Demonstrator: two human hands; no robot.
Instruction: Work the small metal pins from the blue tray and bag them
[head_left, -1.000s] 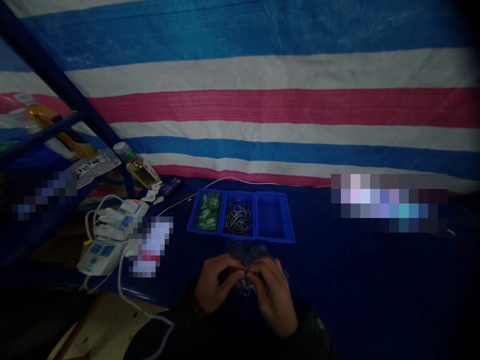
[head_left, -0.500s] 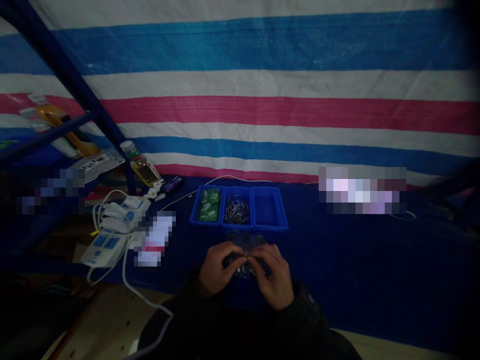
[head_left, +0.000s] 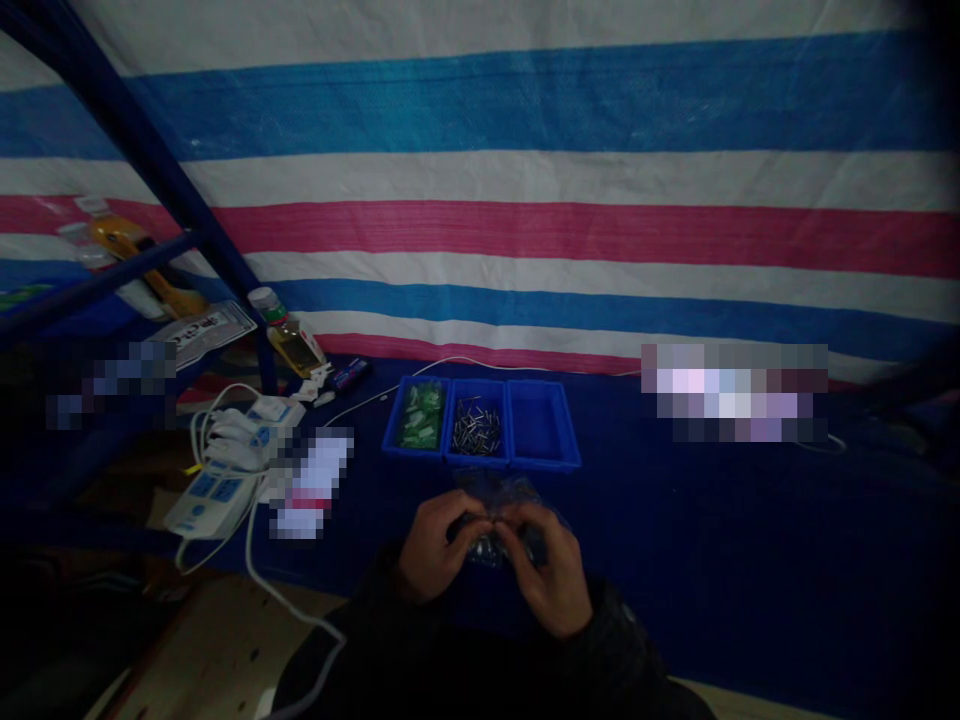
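Observation:
My left hand (head_left: 439, 547) and my right hand (head_left: 544, 572) are close together at the bottom middle of the view. Their fingertips meet on a crumpled clear plastic bag (head_left: 506, 510), and both hands pinch it. Whatever lies inside the bag is too small and dark to name. Just beyond the bag stands a blue three-compartment tray (head_left: 544, 465). Green packets (head_left: 420, 415) fill its left compartment, and loose metal pins (head_left: 474, 428) lie in the middle one. Neither hand touches the tray.
White power strips (head_left: 202, 503) and tangled cables lie to the left on the dark blue cover (head_left: 712, 540). A bottle (head_left: 292, 340) stands near a blue metal frame pole (head_left: 157, 170). A striped tarpaulin (head_left: 525, 240) hangs behind. Blurred objects lie left and right.
The view has shifted slightly, and the tray sits a little lower in the picture than half a second ago. My hands stay together on the bag.

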